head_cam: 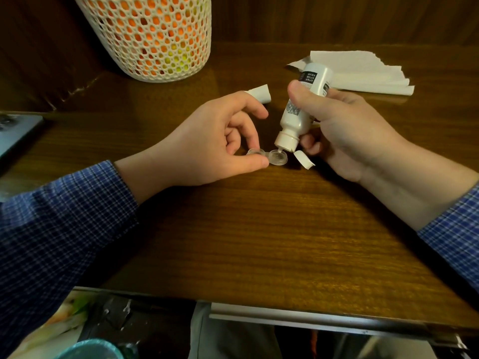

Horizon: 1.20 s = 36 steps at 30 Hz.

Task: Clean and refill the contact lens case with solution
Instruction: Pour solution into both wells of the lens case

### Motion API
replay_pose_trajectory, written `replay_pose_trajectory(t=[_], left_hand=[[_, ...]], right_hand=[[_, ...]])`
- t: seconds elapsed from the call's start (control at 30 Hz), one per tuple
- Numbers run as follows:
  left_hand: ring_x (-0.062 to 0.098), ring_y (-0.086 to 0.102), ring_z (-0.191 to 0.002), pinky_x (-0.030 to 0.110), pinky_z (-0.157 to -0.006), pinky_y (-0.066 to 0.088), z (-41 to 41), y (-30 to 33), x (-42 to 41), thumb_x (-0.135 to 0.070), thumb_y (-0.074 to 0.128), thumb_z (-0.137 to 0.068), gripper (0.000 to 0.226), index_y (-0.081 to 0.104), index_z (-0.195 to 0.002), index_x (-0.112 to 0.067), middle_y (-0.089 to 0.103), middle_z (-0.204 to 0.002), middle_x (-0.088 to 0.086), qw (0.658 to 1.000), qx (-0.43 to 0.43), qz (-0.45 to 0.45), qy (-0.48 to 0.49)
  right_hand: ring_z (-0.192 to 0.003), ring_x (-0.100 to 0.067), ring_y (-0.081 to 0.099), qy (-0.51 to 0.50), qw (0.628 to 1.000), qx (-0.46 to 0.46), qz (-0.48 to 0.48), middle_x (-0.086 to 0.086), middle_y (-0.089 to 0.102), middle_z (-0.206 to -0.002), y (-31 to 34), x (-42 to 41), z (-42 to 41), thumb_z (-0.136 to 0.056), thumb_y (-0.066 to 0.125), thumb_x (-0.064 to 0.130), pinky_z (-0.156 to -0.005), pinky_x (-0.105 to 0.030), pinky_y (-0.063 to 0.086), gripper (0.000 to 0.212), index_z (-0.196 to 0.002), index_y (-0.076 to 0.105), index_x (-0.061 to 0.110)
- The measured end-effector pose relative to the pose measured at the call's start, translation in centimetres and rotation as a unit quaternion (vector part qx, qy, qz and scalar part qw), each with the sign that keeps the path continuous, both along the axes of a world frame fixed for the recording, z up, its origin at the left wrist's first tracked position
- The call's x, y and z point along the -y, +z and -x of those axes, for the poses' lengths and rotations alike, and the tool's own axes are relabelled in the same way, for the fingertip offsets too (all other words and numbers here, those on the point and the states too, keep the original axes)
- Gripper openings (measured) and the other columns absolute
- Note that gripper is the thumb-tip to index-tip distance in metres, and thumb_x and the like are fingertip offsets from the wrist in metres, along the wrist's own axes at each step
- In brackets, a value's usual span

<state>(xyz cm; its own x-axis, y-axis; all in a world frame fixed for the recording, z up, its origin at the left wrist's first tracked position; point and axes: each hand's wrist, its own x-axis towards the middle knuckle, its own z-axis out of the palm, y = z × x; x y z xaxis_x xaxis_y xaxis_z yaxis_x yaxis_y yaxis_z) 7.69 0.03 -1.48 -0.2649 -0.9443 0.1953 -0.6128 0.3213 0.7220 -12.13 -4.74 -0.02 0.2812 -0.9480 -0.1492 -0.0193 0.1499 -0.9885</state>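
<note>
A clear two-well contact lens case (277, 158) lies on the wooden table (259, 229). My left hand (217, 141) pinches its left well between thumb and forefinger. My right hand (344, 130) grips a white solution bottle (300, 107), tipped nozzle-down. The nozzle sits right over the case's right well. A small white cap (303, 159) lies beside the case, under my right fingers. A larger white cap (260, 93) lies behind my left hand.
A folded white paper towel (363, 71) lies at the back right. A white mesh basket (153, 35) with orange and yellow contents stands at the back left. A dark flat device (15, 133) sits at the left edge. The table's front edge runs below my forearms.
</note>
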Motion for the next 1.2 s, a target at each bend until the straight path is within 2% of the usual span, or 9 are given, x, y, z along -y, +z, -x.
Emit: replay_pose_trajectory(t=[0.2,0.4,0.6,0.87,1.13,1.2], left_hand=[[0.009,0.058,-0.056,0.015,-0.051,0.047,-0.01,0.07,-0.03,-0.025,0.088,-0.079,0.06,0.057,-0.13,-0.021,0.075,-0.091,-0.004,1.0,0.002,-0.001,-0.002],[0.014,0.06,-0.057,0.015,-0.052,0.048,-0.04,0.07,-0.07,-0.027,0.087,-0.079,0.06,0.057,-0.131,-0.021,0.075,-0.091,-0.004,1.0,0.002,0.001,-0.006],[0.01,0.06,-0.056,0.015,-0.051,0.047,-0.04,0.02,-0.04,-0.029,0.086,-0.078,0.06,0.057,-0.129,-0.021,0.074,-0.091,-0.005,1.0,0.005,0.004,-0.008],[0.01,0.059,-0.056,0.015,-0.051,0.047,-0.06,-0.02,0.02,-0.027,0.088,-0.079,0.059,0.057,-0.128,-0.022,0.074,-0.091,-0.006,1.0,0.006,0.004,-0.006],[0.011,0.059,-0.056,0.014,-0.051,0.046,-0.06,-0.06,0.02,-0.027,0.088,-0.078,0.058,0.057,-0.128,-0.022,0.074,-0.091,-0.005,1.0,-0.001,0.001,-0.007],[0.011,0.06,-0.057,0.015,-0.051,0.046,-0.09,-0.07,0.04,-0.027,0.088,-0.078,0.059,0.057,-0.128,-0.022,0.075,-0.091,-0.005,1.0,0.001,-0.001,-0.006]], right_hand=[[-0.048,-0.006,0.052,-0.01,1.0,0.01,-0.014,0.009,0.071,-0.063,0.12,0.02,0.0,-0.09,0.074,0.046,-0.041,-0.018,0.04,0.027,-0.096,0.066,0.02],[-0.049,-0.006,0.053,-0.01,1.0,0.01,-0.004,0.006,0.071,-0.069,-0.05,-0.02,0.01,-0.09,0.074,0.045,-0.042,-0.018,0.041,0.026,-0.095,0.066,0.021],[-0.052,-0.008,0.052,-0.009,1.0,0.003,-0.002,0.004,0.07,-0.075,-0.07,-0.07,0.01,-0.092,0.073,0.044,-0.042,-0.018,0.04,0.024,-0.097,0.065,0.022],[-0.052,-0.007,0.052,-0.009,1.0,0.002,-0.004,0.011,0.07,-0.063,0.11,-0.18,0.03,-0.091,0.073,0.044,-0.041,-0.017,0.038,0.024,-0.098,0.065,0.023],[-0.054,-0.007,0.051,-0.005,1.0,-0.005,-0.005,0.011,0.07,-0.065,0.24,-0.29,-0.09,-0.092,0.072,0.044,-0.043,-0.017,0.038,0.022,-0.099,0.065,0.025],[-0.054,-0.007,0.051,-0.003,1.0,-0.009,-0.003,0.008,0.07,-0.07,0.25,-0.33,-0.05,-0.093,0.071,0.045,-0.043,-0.017,0.038,0.021,-0.098,0.065,0.025]])
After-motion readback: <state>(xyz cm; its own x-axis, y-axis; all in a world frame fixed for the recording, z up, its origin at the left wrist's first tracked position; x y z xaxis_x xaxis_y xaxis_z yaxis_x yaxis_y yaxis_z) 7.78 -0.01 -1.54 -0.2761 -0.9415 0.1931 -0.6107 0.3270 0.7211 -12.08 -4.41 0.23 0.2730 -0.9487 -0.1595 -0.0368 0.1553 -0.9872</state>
